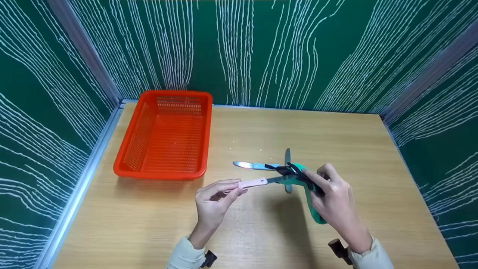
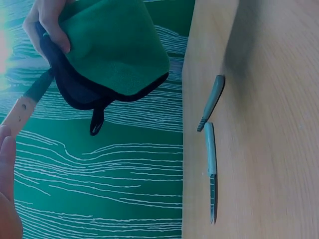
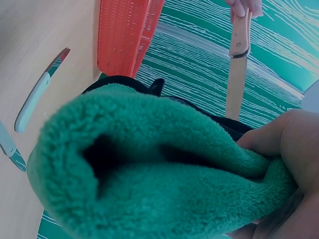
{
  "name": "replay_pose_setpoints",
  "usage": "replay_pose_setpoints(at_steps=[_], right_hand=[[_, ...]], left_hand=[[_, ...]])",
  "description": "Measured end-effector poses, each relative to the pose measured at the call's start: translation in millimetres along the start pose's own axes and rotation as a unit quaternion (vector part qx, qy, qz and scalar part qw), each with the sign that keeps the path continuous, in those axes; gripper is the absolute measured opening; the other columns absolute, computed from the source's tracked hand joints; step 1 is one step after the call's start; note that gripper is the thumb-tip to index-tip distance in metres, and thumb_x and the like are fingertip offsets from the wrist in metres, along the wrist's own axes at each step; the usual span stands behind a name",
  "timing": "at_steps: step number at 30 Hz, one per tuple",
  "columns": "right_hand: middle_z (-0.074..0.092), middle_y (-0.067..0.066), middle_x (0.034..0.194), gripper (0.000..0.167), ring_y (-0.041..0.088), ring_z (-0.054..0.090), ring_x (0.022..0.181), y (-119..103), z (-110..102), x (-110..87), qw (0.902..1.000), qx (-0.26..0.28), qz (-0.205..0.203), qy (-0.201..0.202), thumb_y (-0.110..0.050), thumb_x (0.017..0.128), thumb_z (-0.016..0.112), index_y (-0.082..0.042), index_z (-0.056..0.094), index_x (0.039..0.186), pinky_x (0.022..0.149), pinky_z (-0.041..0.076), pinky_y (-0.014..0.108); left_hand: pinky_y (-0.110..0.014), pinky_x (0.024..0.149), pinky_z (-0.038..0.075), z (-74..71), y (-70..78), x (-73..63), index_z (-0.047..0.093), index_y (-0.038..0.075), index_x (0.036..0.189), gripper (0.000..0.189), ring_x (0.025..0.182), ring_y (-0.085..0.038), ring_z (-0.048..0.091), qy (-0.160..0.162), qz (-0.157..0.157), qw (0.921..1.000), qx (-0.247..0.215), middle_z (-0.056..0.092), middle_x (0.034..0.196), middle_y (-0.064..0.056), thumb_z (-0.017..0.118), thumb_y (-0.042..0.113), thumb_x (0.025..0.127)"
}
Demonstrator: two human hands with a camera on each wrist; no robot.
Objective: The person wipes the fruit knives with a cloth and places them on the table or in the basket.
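Observation:
Between the fingertips and thumb of my left hand [image 1: 214, 205] is the pale pink handle of a knife [image 1: 253, 183], its blade pointing right. My right hand [image 1: 334, 200] grips a green fuzzy cloth [image 1: 313, 207] with a black border and a hanging loop. In the right wrist view the cloth [image 3: 149, 209] is folded over, and the blade [image 3: 236, 89] runs down behind its black edge, tip hidden. Below the hands on the table lie a knife with a light blue handle [image 2: 211, 149] and one with a grey-green handle [image 2: 214, 97].
A red plastic basket [image 1: 207, 149] stands at the back left of the wooden table [image 1: 336, 134]. Green panels with white wavy lines [image 1: 205, 48] enclose the table at the back and both sides. Small white specks lie near the basket.

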State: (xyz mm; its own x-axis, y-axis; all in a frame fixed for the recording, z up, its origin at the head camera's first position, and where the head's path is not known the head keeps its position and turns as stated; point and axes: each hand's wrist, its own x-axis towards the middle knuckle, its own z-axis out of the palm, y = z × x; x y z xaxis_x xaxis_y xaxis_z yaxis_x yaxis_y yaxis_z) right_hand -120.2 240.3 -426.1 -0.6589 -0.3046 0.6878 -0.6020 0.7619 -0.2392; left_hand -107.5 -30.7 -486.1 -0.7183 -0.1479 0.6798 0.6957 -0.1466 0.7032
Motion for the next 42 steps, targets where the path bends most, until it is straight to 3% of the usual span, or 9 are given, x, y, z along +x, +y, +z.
replay_pose_setpoints(at_steps=[2,5,9,12,17,28,35,42], right_hand=[[0.047,0.005,0.081,0.038,0.008,0.041,0.057,0.0,0.2,-0.2,1.0,0.0,0.0,0.0,0.013,0.063,0.068,-0.003,0.075,0.096,0.042,0.034,0.021],[0.048,0.005,0.081,0.038,0.008,0.042,0.057,-0.2,0.3,-0.1,1.0,0.002,0.001,0.0,0.013,0.062,0.068,-0.003,0.075,0.096,0.042,0.034,0.02],[0.048,0.006,0.082,0.036,0.009,0.043,0.058,-1.2,-2.5,0.7,1.0,0.003,0.006,-0.004,0.012,0.065,0.068,-0.003,0.075,0.097,0.043,0.036,0.022],[0.049,0.007,0.082,0.033,0.011,0.045,0.059,-1.2,-5.6,1.4,0.9999,0.003,0.01,-0.006,0.01,0.068,0.066,-0.003,0.074,0.098,0.044,0.039,0.024],[0.05,0.008,0.081,0.031,0.013,0.045,0.059,-0.5,-6.7,0.9,0.9998,0.011,0.016,0.011,0.008,0.069,0.063,-0.003,0.075,0.096,0.044,0.039,0.026],[0.05,0.007,0.08,0.033,0.011,0.045,0.06,2.2,-13.7,1.5,0.999,0.008,0.027,0.035,0.007,0.07,0.059,-0.003,0.075,0.098,0.048,0.038,0.022],[0.051,0.008,0.079,0.034,0.011,0.044,0.061,3.7,-17.8,1.4,0.9979,0.007,0.041,0.05,0.007,0.07,0.06,-0.006,0.075,0.098,0.049,0.036,0.019],[0.051,0.008,0.079,0.035,0.011,0.044,0.061,2.3,-19.6,2.4,0.9974,0.006,0.044,0.057,0.008,0.07,0.06,-0.006,0.075,0.098,0.049,0.035,0.018]], left_hand=[[-0.035,0.053,0.057,0.7,-1.0,0.0,0.069,-0.011,0.093,0.027,0.071,-0.026,0.07,-0.001,0.003,0.9998,-0.021,0.069,0.087,-0.025,0.069,-0.023,0.069],[-0.025,0.046,0.055,1.3,-0.2,0.2,0.067,-0.011,0.095,0.025,0.067,-0.027,0.07,0.001,0.001,0.9995,-0.032,0.069,0.083,-0.024,0.067,-0.022,0.072],[-0.025,0.048,0.055,1.0,2.0,0.3,0.066,-0.009,0.098,0.023,0.066,-0.028,0.07,0.007,-0.014,0.9994,-0.03,0.069,0.081,-0.022,0.066,-0.018,0.076],[-0.039,0.057,0.057,0.9,4.1,0.5,0.063,-0.011,0.098,0.019,0.067,-0.03,0.07,0.005,-0.035,0.9984,-0.044,0.069,0.084,-0.024,0.063,-0.017,0.08],[-0.043,0.055,0.057,0.9,4.7,0.2,0.062,-0.012,0.095,0.012,0.064,-0.032,0.069,0.007,-0.059,0.9965,-0.058,0.068,0.082,-0.024,0.056,-0.017,0.085],[-0.044,0.055,0.057,0.0,0.4,2.2,0.062,-0.017,0.1,0.017,0.066,-0.035,0.068,0.011,-0.06,0.9956,-0.071,0.067,0.084,-0.027,0.058,-0.019,0.083],[-0.045,0.056,0.057,1.5,1.8,2.3,0.061,-0.019,0.1,0.02,0.068,-0.036,0.068,0.017,-0.092,0.9919,-0.086,0.066,0.086,-0.029,0.063,-0.017,0.08],[-0.044,0.057,0.058,0.6,2.1,2.1,0.063,-0.015,0.099,0.015,0.067,-0.034,0.069,0.021,-0.123,0.9895,-0.073,0.068,0.088,-0.027,0.061,-0.011,0.085]])
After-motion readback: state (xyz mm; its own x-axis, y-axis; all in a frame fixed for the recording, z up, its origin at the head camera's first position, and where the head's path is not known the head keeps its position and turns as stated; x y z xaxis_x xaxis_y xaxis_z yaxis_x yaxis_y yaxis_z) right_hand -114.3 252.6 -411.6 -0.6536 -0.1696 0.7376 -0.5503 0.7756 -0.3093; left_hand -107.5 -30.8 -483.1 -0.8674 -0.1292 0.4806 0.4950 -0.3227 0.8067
